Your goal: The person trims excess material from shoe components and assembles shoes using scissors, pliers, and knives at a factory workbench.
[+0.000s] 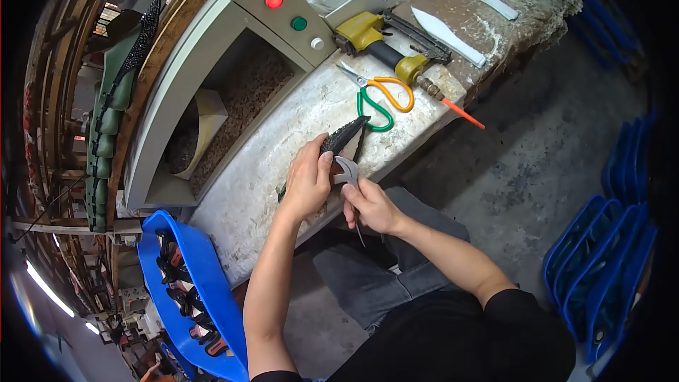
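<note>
My left hand (309, 178) is wrapped round a black, textured shoe piece (345, 134) with a pointed end, held over the pale worktop's front edge. My right hand (373, 205) grips a thin grey curved strip (347, 168), whose upper end lies against the shoe piece beside my left fingers; its lower end hangs below my right hand. What the strip is cannot be made out for certain. Just beyond the shoe piece's tip lie scissors (378, 102) with one orange and one green handle.
A yellow and black nail gun (382, 46) with an orange hose lies behind the scissors. A grey machine (212, 21) with lit red button stands left. White shaped pieces (449, 37) lie at the back. A blue bin (205, 269) holds dark shoes, lower left.
</note>
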The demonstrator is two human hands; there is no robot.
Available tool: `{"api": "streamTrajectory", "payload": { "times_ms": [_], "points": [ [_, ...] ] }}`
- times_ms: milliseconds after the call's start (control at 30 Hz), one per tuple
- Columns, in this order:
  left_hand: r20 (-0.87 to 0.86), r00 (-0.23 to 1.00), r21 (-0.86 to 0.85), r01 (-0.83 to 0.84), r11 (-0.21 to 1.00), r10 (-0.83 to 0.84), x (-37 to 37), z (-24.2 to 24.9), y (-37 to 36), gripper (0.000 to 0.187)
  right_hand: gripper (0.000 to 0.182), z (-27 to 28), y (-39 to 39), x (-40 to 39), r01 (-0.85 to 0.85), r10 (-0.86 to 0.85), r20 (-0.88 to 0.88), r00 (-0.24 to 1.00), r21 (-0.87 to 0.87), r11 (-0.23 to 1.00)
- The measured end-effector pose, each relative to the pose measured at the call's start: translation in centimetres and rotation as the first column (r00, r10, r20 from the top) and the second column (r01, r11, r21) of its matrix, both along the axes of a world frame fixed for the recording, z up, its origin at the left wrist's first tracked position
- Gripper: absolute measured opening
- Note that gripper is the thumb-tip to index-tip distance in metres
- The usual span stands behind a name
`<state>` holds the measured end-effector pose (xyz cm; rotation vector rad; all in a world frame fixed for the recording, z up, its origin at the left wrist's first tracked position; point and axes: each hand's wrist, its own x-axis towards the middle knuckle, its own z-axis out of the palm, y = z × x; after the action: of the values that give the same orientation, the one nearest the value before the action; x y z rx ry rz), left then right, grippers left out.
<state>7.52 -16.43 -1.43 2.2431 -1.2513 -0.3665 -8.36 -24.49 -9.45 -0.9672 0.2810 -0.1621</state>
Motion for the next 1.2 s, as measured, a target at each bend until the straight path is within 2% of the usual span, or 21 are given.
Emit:
{"api": "streamTrajectory", "payload": {
  "times_ms": [100,133,167,200,267,300,367,433,600,633,767,800,867,933,1000,1033,1100,1133,1200],
  "points": [
    [-0.025,1.0,-0.011,0.002,1.0,-0.002,0.2,-0.1,0.7,0.041,0.03,0.2,0.7,0.1,0.028,-0.036,-0.049,0.998,-0.168,0.985],
    [-0.028,1.0,-0.015,-0.006,1.0,0.006,0.3,-0.2,0.8,0.041,0.03,-0.1,0.9,0.3,0.019,-0.028,-0.051,0.998,-0.172,0.985],
    [-0.011,1.0,-0.02,-0.002,1.0,0.001,0.2,-0.5,0.7,0.041,0.03,-0.7,1.2,0.3,0.079,-0.109,-0.055,0.993,-0.391,0.917],
    [0.005,1.0,-0.024,0.0,1.0,0.0,0.1,-0.7,0.8,0.041,0.029,-1.2,1.7,0.3,0.125,-0.183,-0.04,0.982,-0.588,0.799],
    [0.049,0.999,-0.031,0.014,0.999,-0.012,0.4,-0.7,0.7,0.041,0.029,-2.0,2.0,0.7,0.198,-0.31,0.059,0.949,-0.878,0.436],
    [0.048,0.999,-0.037,0.004,0.999,-0.003,0.4,-0.6,0.7,0.041,0.029,-1.7,1.8,0.7,0.192,-0.301,0.06,0.952,-0.881,0.433],
    [0.123,0.992,-0.011,-0.018,1.0,0.019,0.0,-0.7,0.4,0.041,0.029,-0.6,0.8,0.5,0.113,-0.203,-0.043,0.978,-0.71,0.695],
    [0.195,0.98,0.008,-0.035,0.999,0.033,-0.4,-0.7,0.0,0.041,0.028,0.4,0.0,0.2,0.019,-0.086,-0.121,0.989,-0.473,0.881],
    [0.027,0.997,-0.046,0.077,0.996,-0.076,1.4,-1.1,0.9,0.042,0.029,1.9,-0.8,-0.2,-0.063,-0.045,-0.19,0.981,-0.524,0.85],
    [0.021,0.998,-0.074,0.054,0.996,-0.052,1.1,-1.1,0.8,0.042,0.029,2.4,-1.1,-0.7,-0.086,-0.027,-0.196,0.98,-0.546,0.833],
    [0.325,0.946,0.044,-0.009,0.999,-0.005,-0.5,-1.0,0.0,0.059,0.026,5.6,-2.3,-3.6,-0.051,-0.022,-0.256,0.966,-0.278,0.959],
    [0.318,0.948,0.019,-0.035,0.999,0.028,-0.4,-0.7,0.2,0.059,0.026,5.7,-2.5,-3.5,-0.079,-0.003,-0.263,0.965,-0.301,0.95],
    [0.244,0.97,-0.021,0.03,0.999,-0.024,0.0,-0.1,0.7,0.068,0.024,5.4,-2.1,-3.1,0.273,-0.287,0.054,0.956,-0.518,0.811],
    [0.183,0.977,-0.053,0.118,0.992,-0.106,0.7,0.5,1.3,0.077,0.023,4.4,-1.1,-2.4,0.628,-0.464,0.424,0.778,-0.549,0.552],
    [0.154,0.98,-0.06,0.133,0.989,-0.123,2.0,0.1,1.2,0.08,0.013,0.6,-1.3,1.0,0.665,-0.371,0.552,0.747,-0.625,0.409],
    [0.122,0.98,-0.052,0.162,0.985,-0.154,2.5,-0.3,1.1,0.083,0.013,0.6,-1.4,2.0,0.662,-0.358,0.556,0.75,-0.63,0.406],
    [0.063,0.973,-0.033,0.224,0.974,-0.221,3.5,-0.6,1.1,0.088,0.013,0.8,-1.3,3.6,0.375,-0.294,0.299,0.908,-0.893,0.249],
    [0.075,0.975,-0.043,0.214,0.976,-0.211,4.1,-0.2,1.1,0.088,0.013,1.1,-1.5,4.4,0.38,-0.282,0.31,0.908,-0.893,0.242],
    [0.094,0.975,-0.08,0.208,0.975,-0.201,4.4,-0.4,1.4,0.085,0.014,1.1,-1.6,4.8,0.349,-0.282,0.263,0.923,-0.881,0.32]
  ]
}}
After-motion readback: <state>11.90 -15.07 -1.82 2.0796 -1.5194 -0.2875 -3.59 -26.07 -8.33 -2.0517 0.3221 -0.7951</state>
